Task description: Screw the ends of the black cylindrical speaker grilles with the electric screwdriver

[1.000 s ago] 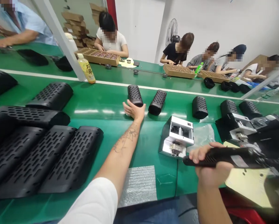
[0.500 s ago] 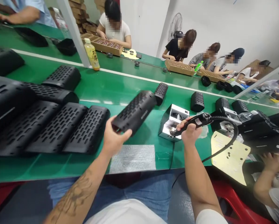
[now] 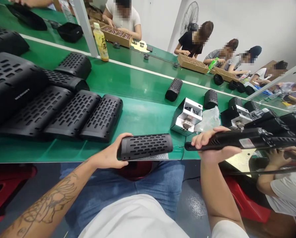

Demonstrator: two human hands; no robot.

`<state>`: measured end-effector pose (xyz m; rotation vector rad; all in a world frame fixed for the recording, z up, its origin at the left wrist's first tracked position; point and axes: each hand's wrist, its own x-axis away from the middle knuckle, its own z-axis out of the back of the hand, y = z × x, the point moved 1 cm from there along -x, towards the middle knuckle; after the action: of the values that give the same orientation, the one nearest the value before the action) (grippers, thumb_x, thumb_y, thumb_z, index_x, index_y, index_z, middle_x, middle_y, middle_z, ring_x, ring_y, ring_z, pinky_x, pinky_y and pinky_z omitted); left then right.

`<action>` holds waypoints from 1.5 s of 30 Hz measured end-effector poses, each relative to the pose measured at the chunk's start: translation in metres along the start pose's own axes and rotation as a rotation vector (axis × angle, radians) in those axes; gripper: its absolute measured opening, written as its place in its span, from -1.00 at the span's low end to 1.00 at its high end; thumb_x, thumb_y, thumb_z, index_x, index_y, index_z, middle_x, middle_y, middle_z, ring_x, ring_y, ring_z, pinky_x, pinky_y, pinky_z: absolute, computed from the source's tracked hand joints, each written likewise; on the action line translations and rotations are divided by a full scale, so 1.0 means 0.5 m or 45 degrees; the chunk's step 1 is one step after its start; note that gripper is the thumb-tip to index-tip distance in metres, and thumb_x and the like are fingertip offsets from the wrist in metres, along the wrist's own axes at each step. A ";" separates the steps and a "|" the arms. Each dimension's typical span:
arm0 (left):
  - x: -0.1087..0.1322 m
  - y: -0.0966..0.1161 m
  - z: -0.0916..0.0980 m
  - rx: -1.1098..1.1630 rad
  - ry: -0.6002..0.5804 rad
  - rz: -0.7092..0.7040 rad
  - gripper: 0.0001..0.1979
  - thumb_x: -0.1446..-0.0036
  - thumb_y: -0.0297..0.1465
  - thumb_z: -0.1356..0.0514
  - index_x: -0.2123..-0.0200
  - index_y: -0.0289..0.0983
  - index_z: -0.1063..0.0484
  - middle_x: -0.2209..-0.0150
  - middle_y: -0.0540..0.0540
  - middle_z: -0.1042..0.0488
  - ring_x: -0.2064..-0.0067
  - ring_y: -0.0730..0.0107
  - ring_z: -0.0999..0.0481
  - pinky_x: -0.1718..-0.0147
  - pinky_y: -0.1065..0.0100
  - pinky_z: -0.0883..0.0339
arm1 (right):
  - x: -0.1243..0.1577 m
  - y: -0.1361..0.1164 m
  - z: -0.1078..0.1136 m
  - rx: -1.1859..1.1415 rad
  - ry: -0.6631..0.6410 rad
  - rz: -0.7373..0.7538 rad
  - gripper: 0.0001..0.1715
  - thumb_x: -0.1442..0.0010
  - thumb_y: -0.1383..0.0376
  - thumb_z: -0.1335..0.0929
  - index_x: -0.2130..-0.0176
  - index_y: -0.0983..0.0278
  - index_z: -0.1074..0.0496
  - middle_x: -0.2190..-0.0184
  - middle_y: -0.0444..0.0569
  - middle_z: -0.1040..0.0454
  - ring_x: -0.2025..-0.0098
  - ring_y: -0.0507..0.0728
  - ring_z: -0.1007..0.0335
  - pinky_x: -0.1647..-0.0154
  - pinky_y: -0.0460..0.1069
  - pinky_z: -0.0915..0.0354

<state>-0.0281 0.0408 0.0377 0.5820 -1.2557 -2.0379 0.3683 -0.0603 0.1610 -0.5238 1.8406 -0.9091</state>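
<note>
My left hand (image 3: pixel 113 151) grips one end of a black perforated housing (image 3: pixel 146 145), which lies level over the table's front edge. My right hand (image 3: pixel 209 145) is wrapped round a black electric screwdriver (image 3: pixel 232 140). Its thin bit points left, a short gap away from the housing's right end. Behind the tool stands a silver and black box (image 3: pixel 187 117) with a metal fitting on its front. Under the housing, a grey foam sheet (image 3: pixel 160 157) is mostly hidden.
Several black perforated housings (image 3: pixel 102 117) lie at the left. A smaller one (image 3: pixel 174 89) stands behind the silver box. Clear plastic (image 3: pixel 208 120) lies beside it. A yellow bottle (image 3: pixel 100 43) stands by a post. Another person's hands (image 3: pixel 277 158) show at the right; people sit opposite.
The housing in my left hand has turned from slanting to level and come nearer the front edge. My right hand has drawn the screwdriver away from the silver box, and it now points left.
</note>
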 end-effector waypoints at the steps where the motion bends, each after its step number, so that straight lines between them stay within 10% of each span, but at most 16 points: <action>1: 0.001 -0.003 -0.005 0.013 0.008 0.005 0.12 0.02 -0.31 -0.60 -0.57 -0.02 -0.24 -0.32 -0.20 -0.61 -0.24 -0.08 -0.78 -0.22 0.00 -0.77 | 0.016 -0.010 -0.010 -0.015 -0.037 -0.010 -0.14 -0.21 -0.59 -0.50 0.04 0.03 -0.59 0.59 -0.32 -0.42 0.74 0.09 -0.23 0.66 0.04 -0.37; 31: 0.005 -0.038 -0.038 -0.051 0.146 -0.047 0.10 0.00 -0.10 -0.62 -0.54 -0.10 -0.26 -0.51 -0.27 -0.46 -0.46 -0.21 -0.62 -0.50 -0.04 -0.54 | 0.056 0.057 -0.096 -0.341 -0.567 -0.164 -0.42 -0.29 -0.29 -0.66 0.10 0.09 -0.68 0.60 -0.28 -0.48 0.73 0.03 -0.27 0.62 -0.03 -0.41; 39: 0.012 -0.017 -0.035 -0.053 0.162 -0.102 0.01 -0.13 -0.17 -0.59 -0.56 -0.08 -0.26 -0.48 -0.25 -0.51 -0.41 -0.13 -0.66 -0.47 -0.01 -0.59 | 0.044 0.036 -0.068 -0.206 -0.441 -0.153 -0.37 -0.29 -0.38 -0.61 0.08 0.05 -0.69 0.60 -0.28 -0.46 0.72 0.07 -0.30 0.63 0.02 -0.39; 45: -0.006 -0.019 -0.050 -0.059 0.195 -0.142 -0.01 -0.14 -0.17 -0.60 -0.55 -0.11 -0.28 -0.46 -0.24 -0.53 -0.41 -0.12 -0.67 -0.48 -0.02 -0.58 | -0.140 0.109 0.027 0.215 0.250 0.202 -0.57 -0.35 -0.25 -0.58 0.08 -0.02 -0.66 0.57 -0.27 -0.42 0.64 0.14 -0.31 0.59 0.10 -0.37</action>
<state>-0.0123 0.0311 0.0185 0.7861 -1.1049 -2.0647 0.4126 0.0176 0.1560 -0.1854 1.9280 -1.0254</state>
